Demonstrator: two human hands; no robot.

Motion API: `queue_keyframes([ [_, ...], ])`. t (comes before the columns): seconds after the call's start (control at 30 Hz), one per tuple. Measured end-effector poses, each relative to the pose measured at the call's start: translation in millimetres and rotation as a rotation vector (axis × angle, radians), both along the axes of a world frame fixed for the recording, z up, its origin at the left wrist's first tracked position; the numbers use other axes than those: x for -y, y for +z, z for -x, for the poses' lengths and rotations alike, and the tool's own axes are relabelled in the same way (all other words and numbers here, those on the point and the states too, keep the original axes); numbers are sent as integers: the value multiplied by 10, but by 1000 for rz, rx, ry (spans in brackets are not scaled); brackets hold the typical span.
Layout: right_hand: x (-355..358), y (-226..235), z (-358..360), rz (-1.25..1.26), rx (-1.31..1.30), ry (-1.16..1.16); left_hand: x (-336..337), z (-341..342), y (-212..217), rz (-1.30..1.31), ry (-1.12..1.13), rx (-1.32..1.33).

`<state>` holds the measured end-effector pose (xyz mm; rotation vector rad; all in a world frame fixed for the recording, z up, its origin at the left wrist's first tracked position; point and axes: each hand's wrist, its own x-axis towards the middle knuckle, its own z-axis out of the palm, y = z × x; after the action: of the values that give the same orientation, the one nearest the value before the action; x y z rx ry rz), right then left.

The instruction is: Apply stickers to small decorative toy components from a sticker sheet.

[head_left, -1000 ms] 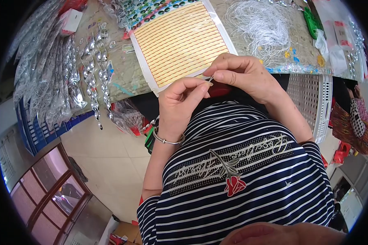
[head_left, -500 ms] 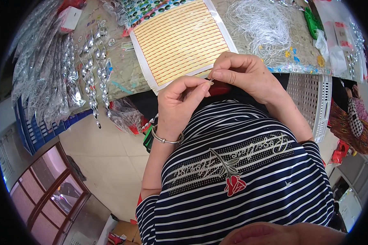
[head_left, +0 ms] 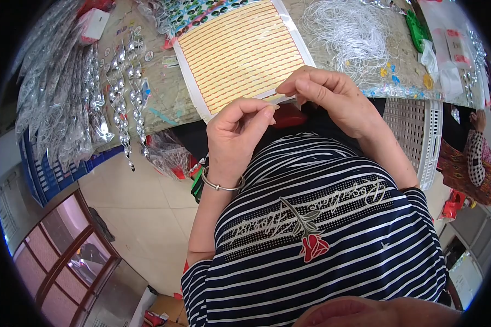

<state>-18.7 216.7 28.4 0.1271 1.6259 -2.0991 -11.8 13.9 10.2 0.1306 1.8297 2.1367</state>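
My left hand (head_left: pixel 235 128), with a silver bangle at its wrist, is closed in a pinch. A tiny pale piece (head_left: pixel 275 107) sticks out between its thumb and forefinger; its kind is too small to make out. Just to the right and a little higher, my right hand (head_left: pixel 333 98) has its forefinger stretched toward the left fingertips, its thumb apart from the forefinger's tip. I see nothing plainly held in it. Both hands hover by the near edge of a yellow sheet (head_left: pixel 245 54) with red wavy lines and a white border, lying on the table.
White thread (head_left: pixel 349 32) lies tangled at the far right. Silvery twisted strands (head_left: pixel 128 92) and clear-wrapped bundles (head_left: pixel 60 82) hang over the table's left edge. A white perforated basket (head_left: pixel 412 133) stands at right, a blue crate (head_left: pixel 49 169) at left. Another person's patterned sleeve (head_left: pixel 476 158) shows far right.
My hands have drawn slightly apart; they were touching at the fingertips. The right hand moved up and its thumb slid back from the forefinger's tip. The left keeps its pinch.
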Motion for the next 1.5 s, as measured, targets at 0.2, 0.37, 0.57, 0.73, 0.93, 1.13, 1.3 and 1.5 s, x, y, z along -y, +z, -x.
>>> queue_keyframes([
  [0.2, 27, -102, -13, 47, -113, 2, -15, 0, 16, -21, -25, 28],
  [0.37, 29, -101, 26, -24, -173, 33, -13, -1, 0, -44, -50, 79],
  [0.57, 40, -46, 35, -241, -387, 54, -22, 2, 22, -65, -43, 120],
  [0.73, 30, -20, 54, -562, -747, 59, -18, 8, 55, -26, -16, 144],
  [0.93, 30, -13, 34, -721, -860, 59, -22, 3, 18, -12, 12, 113],
  [1.13, 55, -4, 3, -692, -756, 53, -10, 6, 9, 23, 15, 72],
  [1.3, 78, -17, -21, -539, -532, -31, -17, 0, 10, 15, 17, 87],
  [1.5, 74, -8, -17, -438, -398, -33, -25, 1, -2, -27, 5, 109],
])
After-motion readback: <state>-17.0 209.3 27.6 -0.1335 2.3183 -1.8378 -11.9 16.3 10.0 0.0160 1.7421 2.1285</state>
